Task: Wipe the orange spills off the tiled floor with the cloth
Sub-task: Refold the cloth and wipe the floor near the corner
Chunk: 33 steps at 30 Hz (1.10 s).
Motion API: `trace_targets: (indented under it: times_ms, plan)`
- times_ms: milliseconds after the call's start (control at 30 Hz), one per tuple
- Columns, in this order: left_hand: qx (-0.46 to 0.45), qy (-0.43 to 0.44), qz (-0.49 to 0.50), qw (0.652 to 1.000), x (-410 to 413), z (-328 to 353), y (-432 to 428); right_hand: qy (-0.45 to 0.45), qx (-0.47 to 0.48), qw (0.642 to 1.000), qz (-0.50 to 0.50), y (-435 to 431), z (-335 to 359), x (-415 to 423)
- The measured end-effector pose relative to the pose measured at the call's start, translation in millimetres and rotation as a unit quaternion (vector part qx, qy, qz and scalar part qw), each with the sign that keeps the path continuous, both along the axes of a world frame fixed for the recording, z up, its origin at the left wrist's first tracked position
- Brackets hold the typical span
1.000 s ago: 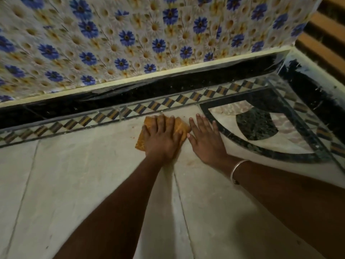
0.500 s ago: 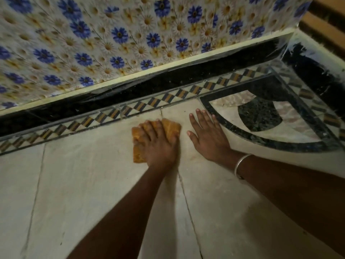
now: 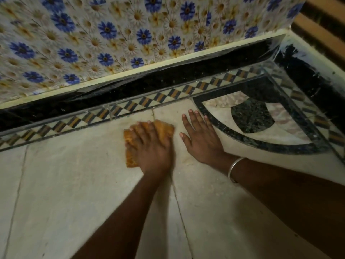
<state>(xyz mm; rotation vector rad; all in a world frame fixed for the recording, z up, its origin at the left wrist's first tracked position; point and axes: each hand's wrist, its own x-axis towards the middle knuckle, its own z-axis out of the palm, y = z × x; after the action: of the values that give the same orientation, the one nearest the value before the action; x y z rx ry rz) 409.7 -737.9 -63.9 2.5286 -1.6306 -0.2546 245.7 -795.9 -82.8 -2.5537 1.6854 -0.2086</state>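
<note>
Orange, coarse-woven and folded into a rough rectangle, the wiping cloth is seen in the head view lying on the pale tiled floor, just short of the checkered border strip of dark, amber and cream diamonds. It is pressed flat under the left hand, whose fingers are laid out straight across it rather than curled round it. Only its left and upper right edges are left uncovered, and the hand is blurred. The right hand is spread palm-down on the bare tile just beside the cloth, apart from it and grasping nothing. A thin silver bangle is worn on that wrist. A faint yellowish patch is seen on the tile between the two wrists. Beyond the border strip a glossy black skirting band is set along the foot of a wall covered in blue and cream daisy print. To the right of the right hand, an inlaid quarter-circle motif of black, white and pink stone fills the corner of the floor. Wooden slats are seen at the upper right. One cloth, one bangle and two hands are counted.
</note>
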Motion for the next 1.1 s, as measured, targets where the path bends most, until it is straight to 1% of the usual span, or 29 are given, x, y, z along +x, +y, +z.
trace_targets:
  times_ms: [67,133,167,233,367,433,500,600,667,733,800,867,933,1000,1033,1100]
  plan:
    - [0.001,0.0,-0.063,0.998,-13,-1,-13,0.005,-0.001,1.0,0.004,-1,-1,0]
    - [0.011,-0.008,-0.119,0.993,-3,2,-42,0.011,-0.001,1.0,0.005,-2,-2,-1]
    - [0.014,-0.01,-0.128,0.992,10,3,-54,0.009,0.0,1.0,0.006,-2,-1,-1]
    - [0.014,-0.005,-0.11,0.994,41,5,-67,0.005,0.003,1.0,0.004,-1,1,-1]
    - [-0.006,0.014,-0.005,1.0,83,1,-40,-0.004,0.011,1.0,0.008,0,4,-1]
    - [-0.01,0.021,0.032,0.999,70,1,-11,-0.006,0.008,1.0,0.0,-1,4,-1]
    - [-0.01,0.01,0.039,0.999,37,0,15,-0.005,0.006,1.0,-0.001,0,3,1]
    - [-0.005,0.002,-0.041,0.999,-6,-4,12,0.001,0.007,1.0,0.006,1,3,0]
    - [0.007,-0.001,-0.103,0.995,-4,-1,-20,0.004,0.008,1.0,0.009,1,2,-1]
    - [0.014,-0.011,-0.131,0.991,22,4,-51,0.004,0.007,1.0,0.009,-1,1,-2]
    - [0.013,-0.006,-0.109,0.994,58,6,-64,0.002,0.01,1.0,0.008,-1,2,-3]
    - [-0.004,0.005,-0.044,0.999,93,2,-55,0.0,0.01,1.0,0.01,-1,2,-2]
    - [-0.011,0.012,0.026,1.0,107,0,-31,0.002,0.011,1.0,0.01,-2,3,-2]
    - [-0.012,0.015,0.056,0.998,85,0,-1,0.005,0.011,1.0,0.005,-1,3,0]
    - [-0.013,0.014,0.05,0.999,65,0,14,0.008,0.01,1.0,0.004,-1,2,1]
    - [-0.01,0.01,0.0,1.0,25,-1,29,0.015,0.007,1.0,0.004,0,0,1]
